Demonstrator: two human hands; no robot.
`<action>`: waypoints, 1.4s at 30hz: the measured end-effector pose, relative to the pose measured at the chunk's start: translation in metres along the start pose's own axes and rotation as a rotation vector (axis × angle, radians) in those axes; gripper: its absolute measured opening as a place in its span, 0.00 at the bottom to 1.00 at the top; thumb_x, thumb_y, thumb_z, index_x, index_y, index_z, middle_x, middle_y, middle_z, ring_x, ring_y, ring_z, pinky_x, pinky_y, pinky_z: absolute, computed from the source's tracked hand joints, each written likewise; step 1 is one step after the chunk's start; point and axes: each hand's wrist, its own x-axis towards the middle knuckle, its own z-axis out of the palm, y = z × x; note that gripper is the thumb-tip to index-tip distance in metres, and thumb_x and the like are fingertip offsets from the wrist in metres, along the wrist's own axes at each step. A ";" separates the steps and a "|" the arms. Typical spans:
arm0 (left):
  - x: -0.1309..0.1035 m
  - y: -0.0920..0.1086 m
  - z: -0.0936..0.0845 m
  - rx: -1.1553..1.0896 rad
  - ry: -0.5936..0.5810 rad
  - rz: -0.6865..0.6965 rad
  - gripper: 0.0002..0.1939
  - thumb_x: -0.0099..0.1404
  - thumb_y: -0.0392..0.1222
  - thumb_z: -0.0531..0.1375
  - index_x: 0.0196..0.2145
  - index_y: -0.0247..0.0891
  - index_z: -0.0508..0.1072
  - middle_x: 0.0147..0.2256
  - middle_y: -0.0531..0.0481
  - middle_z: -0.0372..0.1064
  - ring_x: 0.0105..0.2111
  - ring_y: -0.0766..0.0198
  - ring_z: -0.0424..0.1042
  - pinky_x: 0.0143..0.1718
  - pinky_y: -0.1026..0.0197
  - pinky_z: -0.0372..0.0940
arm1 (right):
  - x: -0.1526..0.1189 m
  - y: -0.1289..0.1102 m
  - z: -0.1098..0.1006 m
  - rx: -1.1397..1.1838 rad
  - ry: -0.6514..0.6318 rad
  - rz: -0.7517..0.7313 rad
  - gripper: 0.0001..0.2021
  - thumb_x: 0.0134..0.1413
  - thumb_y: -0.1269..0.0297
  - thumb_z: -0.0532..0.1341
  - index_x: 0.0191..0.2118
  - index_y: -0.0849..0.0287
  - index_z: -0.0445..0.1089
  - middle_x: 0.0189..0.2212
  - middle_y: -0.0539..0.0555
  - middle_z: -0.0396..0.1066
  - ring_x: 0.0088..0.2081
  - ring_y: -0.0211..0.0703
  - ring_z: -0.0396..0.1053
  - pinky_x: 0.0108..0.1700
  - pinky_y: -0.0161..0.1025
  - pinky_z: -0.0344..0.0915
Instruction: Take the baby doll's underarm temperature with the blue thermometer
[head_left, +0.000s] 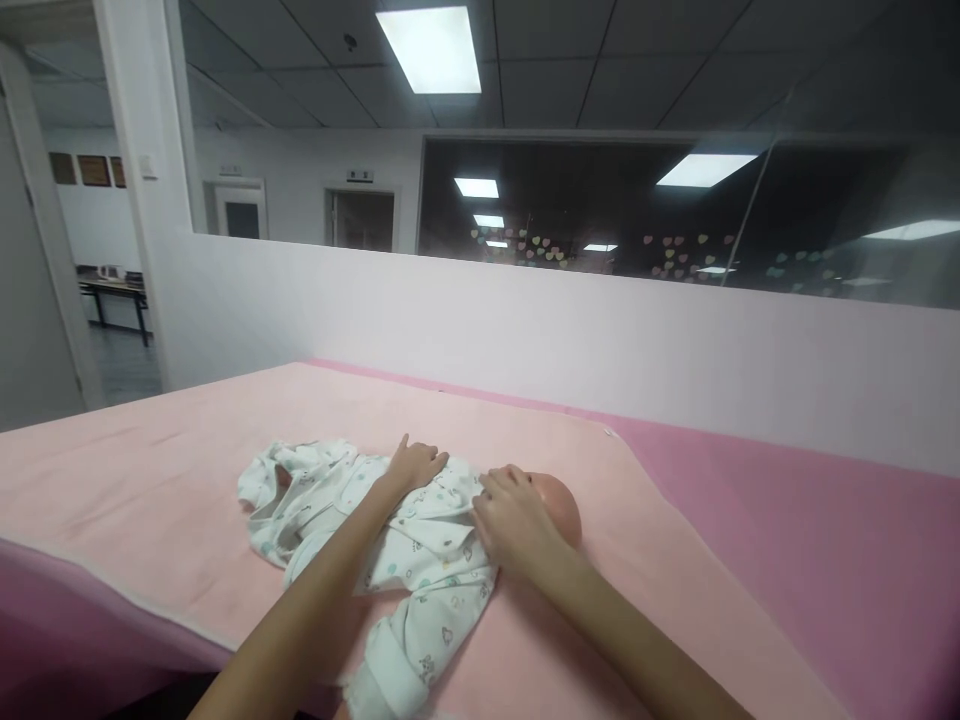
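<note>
A baby doll (pixel 559 505) lies on its back on a pink padded sheet, its head to the right. It wears a white romper (pixel 439 540) with small coloured prints. My left hand (pixel 416 465) rests palm down on the doll's chest, thumb raised and fingers stretched out. At the doll's neck, my right hand (pixel 514 520) has its fingers bent together over the romper's collar and covers much of the face. One sleeve reaches toward me along the near edge. The romper's legs lie bunched at the left, with a bit of the doll's skin showing there.
The light pink sheet (pixel 637 590) covers a darker pink surface (pixel 817 540). A white half wall (pixel 540 330) with glass above stands behind it. At the left is an open doorway, with a table (pixel 116 290) in the room beyond.
</note>
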 end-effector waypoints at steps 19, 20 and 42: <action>-0.016 -0.001 -0.015 0.048 -0.111 -0.073 0.29 0.62 0.56 0.35 0.31 0.37 0.70 0.36 0.39 0.73 0.38 0.51 0.70 0.38 0.55 0.59 | -0.025 0.081 0.042 1.452 0.241 0.662 0.15 0.42 0.54 0.61 0.31 0.60 0.74 0.37 0.54 0.74 0.43 0.46 0.67 0.47 0.40 0.59; -0.016 0.000 -0.015 0.052 -0.109 -0.070 0.29 0.62 0.55 0.35 0.30 0.37 0.69 0.35 0.40 0.73 0.38 0.51 0.70 0.38 0.56 0.59 | -0.026 0.080 0.042 1.491 0.247 0.690 0.14 0.41 0.54 0.62 0.30 0.61 0.74 0.35 0.53 0.74 0.41 0.46 0.68 0.46 0.40 0.60; -0.017 -0.001 -0.015 0.022 -0.112 -0.095 0.26 0.62 0.54 0.38 0.31 0.37 0.69 0.36 0.40 0.73 0.40 0.51 0.69 0.40 0.56 0.58 | -0.040 0.063 0.052 2.307 -0.110 0.949 0.21 0.52 0.53 0.53 0.45 0.64 0.67 0.42 0.61 0.71 0.42 0.49 0.70 0.45 0.46 0.63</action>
